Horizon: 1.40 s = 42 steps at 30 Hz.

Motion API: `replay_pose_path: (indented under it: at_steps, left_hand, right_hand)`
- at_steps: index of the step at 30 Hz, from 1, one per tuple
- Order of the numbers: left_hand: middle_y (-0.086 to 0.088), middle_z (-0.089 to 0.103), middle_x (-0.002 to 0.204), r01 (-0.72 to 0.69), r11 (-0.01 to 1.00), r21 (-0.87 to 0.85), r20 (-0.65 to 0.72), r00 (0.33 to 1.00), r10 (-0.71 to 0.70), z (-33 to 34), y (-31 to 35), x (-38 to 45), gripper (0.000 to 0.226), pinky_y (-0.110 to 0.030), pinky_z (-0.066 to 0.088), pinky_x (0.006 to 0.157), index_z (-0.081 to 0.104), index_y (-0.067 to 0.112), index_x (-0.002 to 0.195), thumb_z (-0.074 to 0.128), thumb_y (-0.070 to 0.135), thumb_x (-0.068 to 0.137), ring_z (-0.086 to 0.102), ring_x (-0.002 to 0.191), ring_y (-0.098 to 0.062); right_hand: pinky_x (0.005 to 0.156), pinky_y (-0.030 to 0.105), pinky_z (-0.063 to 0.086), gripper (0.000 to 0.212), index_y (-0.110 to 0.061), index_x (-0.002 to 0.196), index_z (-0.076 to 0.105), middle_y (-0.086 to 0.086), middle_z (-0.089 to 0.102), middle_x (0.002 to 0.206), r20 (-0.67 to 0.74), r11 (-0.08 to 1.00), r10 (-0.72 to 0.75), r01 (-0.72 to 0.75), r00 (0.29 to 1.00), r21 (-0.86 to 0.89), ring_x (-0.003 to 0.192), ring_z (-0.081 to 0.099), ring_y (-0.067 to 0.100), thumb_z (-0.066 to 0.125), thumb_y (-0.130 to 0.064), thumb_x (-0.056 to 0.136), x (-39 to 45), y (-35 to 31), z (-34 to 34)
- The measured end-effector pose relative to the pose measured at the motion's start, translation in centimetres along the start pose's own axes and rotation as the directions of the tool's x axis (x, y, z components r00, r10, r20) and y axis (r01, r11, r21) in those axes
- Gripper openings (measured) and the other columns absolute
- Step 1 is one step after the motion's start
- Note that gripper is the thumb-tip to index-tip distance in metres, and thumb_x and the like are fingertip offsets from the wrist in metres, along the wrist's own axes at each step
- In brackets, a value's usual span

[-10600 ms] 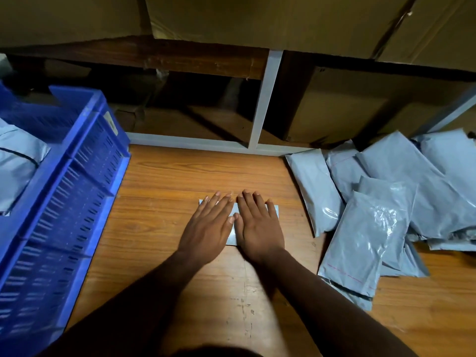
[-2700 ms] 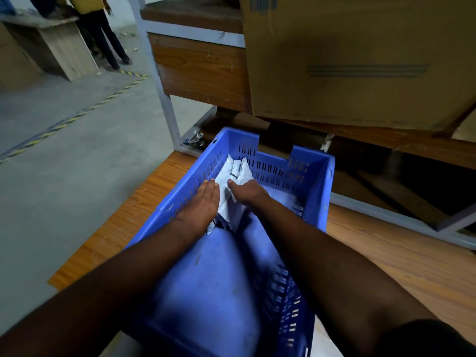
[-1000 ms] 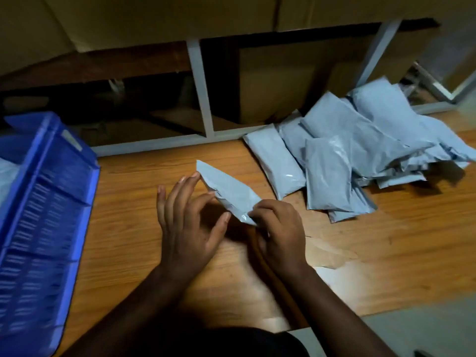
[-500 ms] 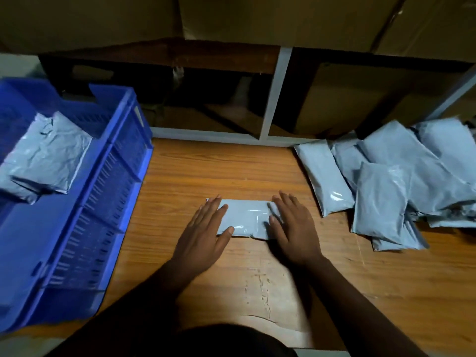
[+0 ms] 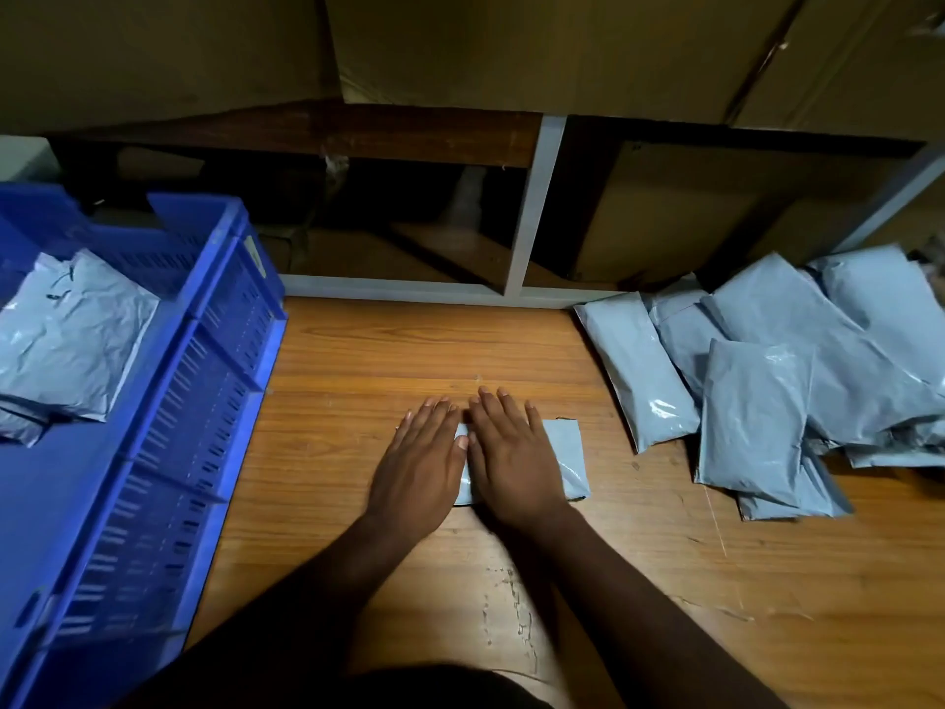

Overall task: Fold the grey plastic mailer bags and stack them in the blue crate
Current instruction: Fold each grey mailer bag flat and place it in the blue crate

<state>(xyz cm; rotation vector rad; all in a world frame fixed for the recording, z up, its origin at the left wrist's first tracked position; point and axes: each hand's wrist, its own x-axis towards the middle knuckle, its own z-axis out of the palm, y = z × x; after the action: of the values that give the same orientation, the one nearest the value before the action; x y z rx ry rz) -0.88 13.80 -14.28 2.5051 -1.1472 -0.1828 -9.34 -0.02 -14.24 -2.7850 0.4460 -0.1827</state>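
Note:
A folded grey mailer bag [image 5: 565, 455] lies on the wooden table [image 5: 409, 350] in the middle. My left hand [image 5: 419, 465] and my right hand [image 5: 511, 463] lie flat on it side by side, fingers straight, pressing it down; only its right end and a sliver between the hands show. The blue crate [image 5: 204, 401] stands at the left with folded grey bags [image 5: 66, 335] stacked inside. A heap of unfolded grey mailer bags [image 5: 767, 381] lies at the right.
A grey metal shelf frame [image 5: 532, 217] runs along the back of the table, with a dark shelf space and cardboard boxes [image 5: 562, 43] above. Bare wood shows in front of my arms and between the crate and the hands.
The bag on the table has become shorter: half a second ago my hands were apart at its two ends, now they lie together on top of it. The view has shifted slightly.

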Motion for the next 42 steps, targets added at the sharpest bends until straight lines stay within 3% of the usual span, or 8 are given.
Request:
replay_pose_path:
  at_steps: [2,7,16,24,32,35,38,42]
  left_hand:
    - [-0.004,0.034,0.165,0.000,1.000,0.029,0.008,1.000,-0.001,0.9,-0.4,0.0,0.082,-0.034,0.010,0.129,0.038,0.011,0.158,-0.006,0.055,0.105,0.023,0.156,-0.018]
    - [-0.009,0.043,0.160,-0.035,0.994,0.107,-0.082,0.996,0.044,2.0,-0.7,-0.2,0.054,-0.040,0.021,0.126,0.046,0.006,0.152,0.026,0.033,0.111,0.033,0.152,-0.023]
    - [-0.010,0.045,0.159,0.017,0.990,0.138,-0.164,0.986,0.006,3.2,-0.6,0.5,0.050,-0.047,0.036,0.120,0.050,0.006,0.150,0.030,0.029,0.110,0.038,0.150,-0.024]
    - [-0.009,0.043,0.160,0.024,0.989,0.145,-0.168,0.986,0.000,4.1,-0.9,0.7,0.054,-0.046,0.036,0.120,0.048,0.007,0.152,0.020,0.031,0.113,0.036,0.151,-0.024]
    - [-0.009,0.034,0.165,0.010,0.991,0.137,-0.042,0.999,-0.004,2.4,-0.7,0.3,0.063,-0.044,0.026,0.126,0.038,0.007,0.157,0.007,0.037,0.111,0.026,0.155,-0.022]
    - [-0.008,0.036,0.164,0.018,0.993,0.119,-0.012,1.000,-0.016,1.4,0.0,0.5,0.069,-0.044,0.022,0.127,0.040,0.007,0.156,0.009,0.044,0.107,0.028,0.155,-0.022]
    - [-0.008,0.035,0.164,-0.047,0.997,0.063,-0.020,0.999,0.049,1.1,1.6,1.7,0.066,-0.039,0.017,0.128,0.040,0.007,0.156,0.019,0.044,0.106,0.026,0.155,-0.022]
    - [-0.011,0.047,0.157,-0.205,0.972,0.115,0.023,0.979,0.204,3.1,4.2,2.5,0.057,-0.040,0.026,0.126,0.049,0.005,0.151,0.026,0.033,0.107,0.038,0.150,-0.024]
  right_hand:
    - [0.128,0.050,0.016,0.053,-0.012,0.157,0.042,0.008,0.036,0.165,0.028,0.999,0.013,-0.012,1.000,-0.033,0.155,0.028,0.028,0.030,-0.036,0.110,0.1,0.0,1.4]
    - [0.129,0.046,0.009,0.054,-0.013,0.160,0.035,0.006,0.029,0.168,0.017,0.997,0.011,-0.009,1.000,-0.081,0.159,0.017,0.023,0.027,-0.035,0.112,0.1,0.1,2.2]
    - [0.129,0.046,0.011,0.057,-0.014,0.163,0.029,0.004,0.019,0.171,0.055,0.994,0.022,-0.016,0.998,-0.107,0.160,0.008,0.021,0.024,-0.035,0.110,0.7,0.4,2.6]
    - [0.129,0.045,0.007,0.059,-0.018,0.165,0.019,0.002,0.009,0.173,0.111,0.995,0.028,-0.017,0.993,-0.095,0.160,-0.003,0.020,0.020,-0.037,0.109,1.1,0.3,2.6]
    - [0.129,0.046,0.005,0.060,-0.019,0.166,0.012,0.000,0.000,0.173,0.210,1.000,0.010,-0.010,0.978,0.000,0.160,-0.006,0.019,0.018,-0.040,0.110,1.3,0.5,1.4]
    - [0.130,0.044,0.003,0.061,-0.017,0.165,0.018,0.003,0.010,0.173,0.193,0.996,0.030,-0.047,0.981,0.082,0.160,0.002,0.021,0.019,-0.042,0.110,1.3,1.4,-0.7]
    - [0.129,0.047,0.009,0.060,-0.014,0.161,0.034,0.007,0.027,0.169,0.066,0.998,0.057,-0.056,0.996,-0.012,0.158,0.016,0.026,0.021,-0.042,0.109,0.5,3.4,-2.2]
    - [0.128,0.050,0.014,0.061,-0.011,0.161,0.033,0.009,0.024,0.169,0.094,0.993,0.077,-0.068,0.993,-0.094,0.158,0.020,0.030,0.021,-0.039,0.108,-1.5,5.1,-0.9]
